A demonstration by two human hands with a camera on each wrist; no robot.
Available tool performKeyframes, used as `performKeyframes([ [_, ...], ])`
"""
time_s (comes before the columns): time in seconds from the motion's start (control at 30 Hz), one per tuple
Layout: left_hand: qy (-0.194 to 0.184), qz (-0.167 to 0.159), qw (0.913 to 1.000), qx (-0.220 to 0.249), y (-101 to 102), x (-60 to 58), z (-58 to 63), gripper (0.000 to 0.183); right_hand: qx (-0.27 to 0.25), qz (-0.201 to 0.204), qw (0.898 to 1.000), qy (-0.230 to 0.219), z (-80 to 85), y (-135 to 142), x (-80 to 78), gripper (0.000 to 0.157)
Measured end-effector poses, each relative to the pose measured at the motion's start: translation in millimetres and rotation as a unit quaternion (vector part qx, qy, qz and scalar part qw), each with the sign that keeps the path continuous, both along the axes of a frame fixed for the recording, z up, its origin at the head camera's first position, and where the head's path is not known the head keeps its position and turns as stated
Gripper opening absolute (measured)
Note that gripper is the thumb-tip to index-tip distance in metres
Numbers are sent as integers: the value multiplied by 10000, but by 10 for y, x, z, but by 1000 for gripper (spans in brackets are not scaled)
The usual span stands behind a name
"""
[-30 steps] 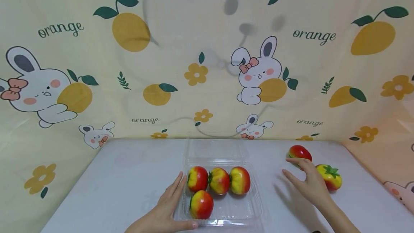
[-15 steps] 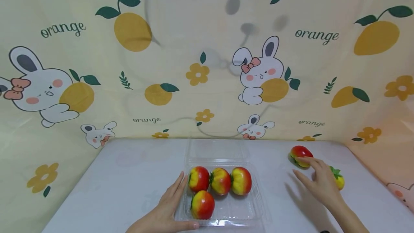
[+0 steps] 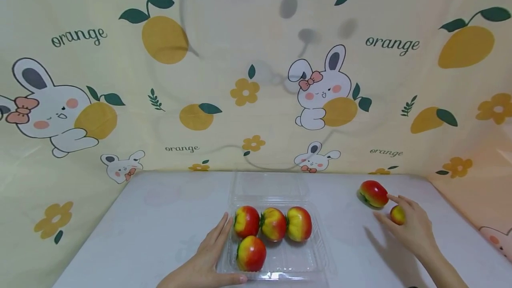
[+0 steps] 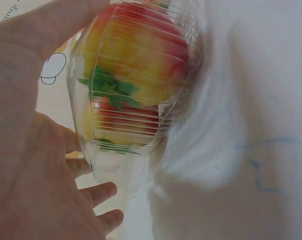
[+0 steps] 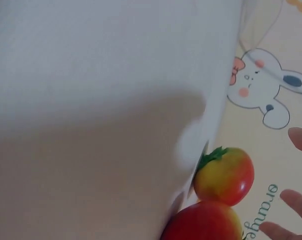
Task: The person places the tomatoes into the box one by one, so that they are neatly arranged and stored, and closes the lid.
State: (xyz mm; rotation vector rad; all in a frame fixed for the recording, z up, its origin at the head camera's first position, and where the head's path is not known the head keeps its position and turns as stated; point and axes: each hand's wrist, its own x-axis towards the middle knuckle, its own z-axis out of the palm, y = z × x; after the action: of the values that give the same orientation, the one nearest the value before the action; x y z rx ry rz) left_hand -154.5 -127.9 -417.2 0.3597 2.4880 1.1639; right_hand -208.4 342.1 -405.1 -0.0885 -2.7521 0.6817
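A clear plastic clamshell box (image 3: pixel 294 257), lid folded back, holds several red-and-yellow tomatoes (image 3: pixel 251 254): a row at the back and a single one in front. My left hand (image 3: pixel 204 252) rests along the box's left side with straight fingers, its thumb by the front edge. In the left wrist view, the box's ribbed wall (image 4: pixel 156 125) stands close to that hand. On the right, my right hand (image 3: pixel 416 230) hovers with parted fingers over a tomato (image 3: pixel 397 215), partly hidden beneath it. Another tomato (image 3: pixel 374 194) lies just behind. The right wrist view shows the fingers (image 5: pixel 297 204) apart from both tomatoes.
The white table (image 3: pixel 160 217) carries everything. A cream cloth (image 3: pixel 224 48) printed with rabbits and oranges hangs behind it and at the sides. The transparent lid (image 3: pixel 269 185) lies back behind the box.
My right hand has moved to the right, from near the back tomato to over the nearer right one, uncovering the back one. The left hand and the box keep their place.
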Motion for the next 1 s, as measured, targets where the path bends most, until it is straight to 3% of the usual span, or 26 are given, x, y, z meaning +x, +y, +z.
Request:
performKeyframes([
  [0.23, 24, -45, 10000, -76, 16, -1, 16, 116, -165, -472, 9983, -298, 0, 118, -7, 88],
  [0.4, 100, -209, 9997, -86, 9, -17, 19, 114, -405, -806, 9931, -748, 10, 193, -44, 99],
  [0.73, 280, -303, 9991, -31, -6, -14, 11, 110, -970, -1364, 9713, -1688, 0, 290, -42, 106],
  [1.0, 277, -293, 9991, -155, 19, 1, 6, 109, -1310, -1545, 9597, -1946, -20, 335, -22, 106],
])
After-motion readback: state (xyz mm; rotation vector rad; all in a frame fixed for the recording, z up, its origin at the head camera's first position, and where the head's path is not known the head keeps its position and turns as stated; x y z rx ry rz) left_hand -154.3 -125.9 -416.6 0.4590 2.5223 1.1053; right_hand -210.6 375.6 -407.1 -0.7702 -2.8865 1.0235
